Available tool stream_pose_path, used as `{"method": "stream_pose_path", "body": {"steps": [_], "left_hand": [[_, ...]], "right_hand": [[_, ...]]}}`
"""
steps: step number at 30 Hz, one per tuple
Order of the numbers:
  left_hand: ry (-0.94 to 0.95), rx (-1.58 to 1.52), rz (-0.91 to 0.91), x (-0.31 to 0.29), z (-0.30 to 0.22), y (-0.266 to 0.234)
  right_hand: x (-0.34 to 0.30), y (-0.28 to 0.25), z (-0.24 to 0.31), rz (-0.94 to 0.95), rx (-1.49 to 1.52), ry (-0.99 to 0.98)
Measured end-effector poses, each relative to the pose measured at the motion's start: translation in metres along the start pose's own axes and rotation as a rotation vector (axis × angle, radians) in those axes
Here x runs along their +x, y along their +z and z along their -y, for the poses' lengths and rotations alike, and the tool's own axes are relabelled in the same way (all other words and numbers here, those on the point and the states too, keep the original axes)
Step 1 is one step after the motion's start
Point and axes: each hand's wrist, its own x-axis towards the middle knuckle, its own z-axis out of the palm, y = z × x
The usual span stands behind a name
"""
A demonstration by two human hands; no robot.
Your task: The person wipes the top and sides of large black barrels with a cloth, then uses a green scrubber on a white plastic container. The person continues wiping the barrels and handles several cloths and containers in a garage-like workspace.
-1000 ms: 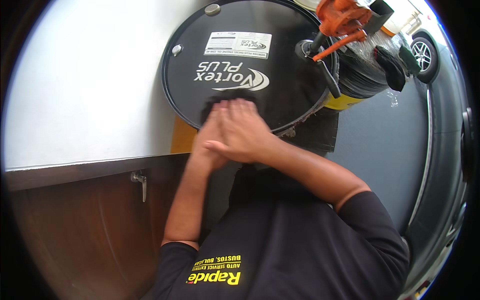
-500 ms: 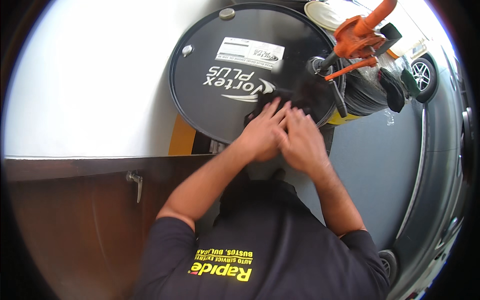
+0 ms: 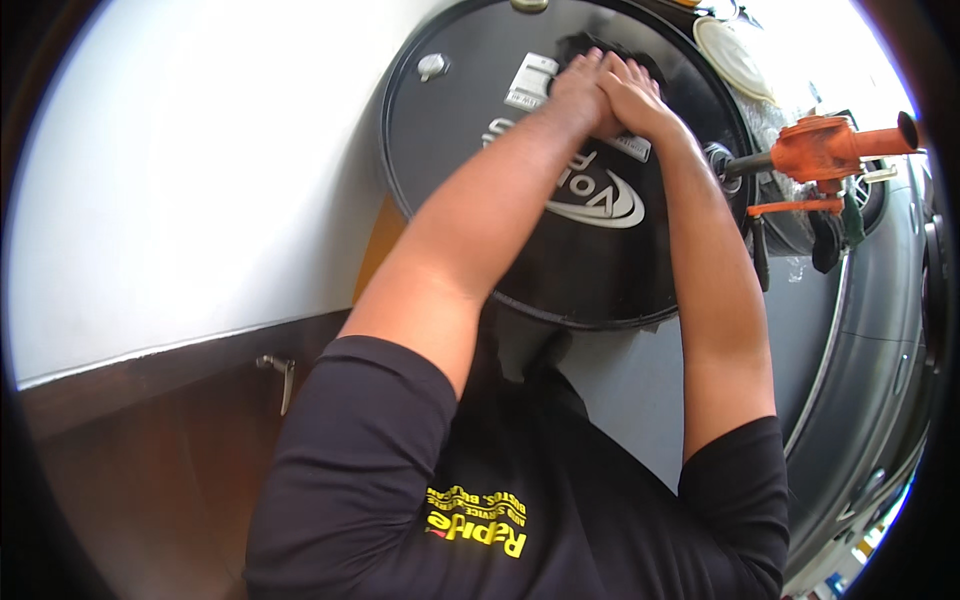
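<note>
A black drum [image 3: 450,150] stands in front of me, its round lid carrying white lettering and a pale label. On the far part of the lid lies a dark cloth [image 3: 578,46], bunched beyond my fingertips. My left hand [image 3: 590,97] presses down on the cloth with its fingers stretched forward. Beside it and partly overlapping it, my right hand [image 3: 636,102] also lies flat on the cloth, fingers extended. Both arms reach out nearly straight. Beneath the palms, part of the cloth and label is hidden.
An orange hand pump [image 3: 815,150] rises at the drum's right edge. A metal cap [image 3: 433,67] sits on the lid's left. Behind the pump is a plastic-wrapped bundle [image 3: 785,225]. A grey car [image 3: 880,330] stands to the right, a white wall [image 3: 200,170] to the left.
Both hands have slid the cloth from the near part of the lid to its far part. My arms have straightened and my body leans further over the drum.
</note>
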Motion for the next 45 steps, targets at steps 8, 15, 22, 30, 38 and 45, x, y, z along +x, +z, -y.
{"method": "stream_pose_path", "body": {"steps": [8, 15, 22, 30, 38, 45], "left_hand": [[-0.232, 0.281, -0.01, -0.193, 0.099, 0.027], [-0.333, 0.316, 0.237, -0.259, -0.064, -0.004], [0.192, -0.019, -0.013, -0.171, -0.09, 0.018], [0.068, 0.033, -0.026, 0.027, 0.013, 0.02], [-0.352, 0.076, -0.094, -0.033, 0.083, 0.033], [-0.021, 0.077, -0.039, -0.139, -0.092, 0.034]], "right_hand": [[-0.04, 0.017, 0.215, -0.107, 0.322, -0.336], [-0.192, -0.042, 0.179, 0.074, 0.454, -0.517], [-0.235, -0.083, 0.109, 0.045, 0.239, 0.093], [-0.19, -0.094, 0.106, -0.286, 0.233, 0.065], [-0.24, -0.096, 0.08, -0.287, 0.329, 0.027], [-0.238, -0.097, 0.065, -0.076, 0.441, -0.089]]}}
